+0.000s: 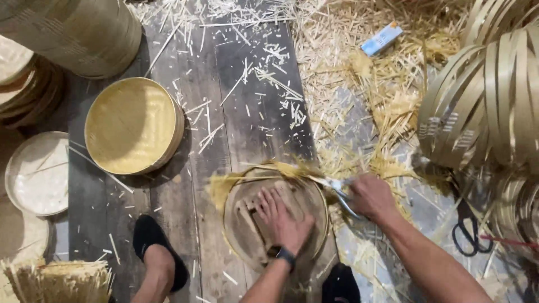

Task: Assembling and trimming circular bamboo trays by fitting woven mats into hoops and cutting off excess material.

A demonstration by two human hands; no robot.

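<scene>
My left hand (282, 220) presses flat, fingers spread, on slats inside a round bamboo frame (321, 207) lying on the wooden floor. My right hand (371, 196) grips scissors (336, 188) at the frame's upper right rim, where blurred bamboo strip ends (283, 171) stick out. A dark watch sits on my left wrist.
A finished round bamboo tray (132, 124) lies to the upper left, a white-lined one (38, 174) further left, stacked trays at the top left. Coiled bamboo strips (488, 95) fill the right. Black scissors (466, 227), a small blue box (382, 38), offcuts and my feet are around.
</scene>
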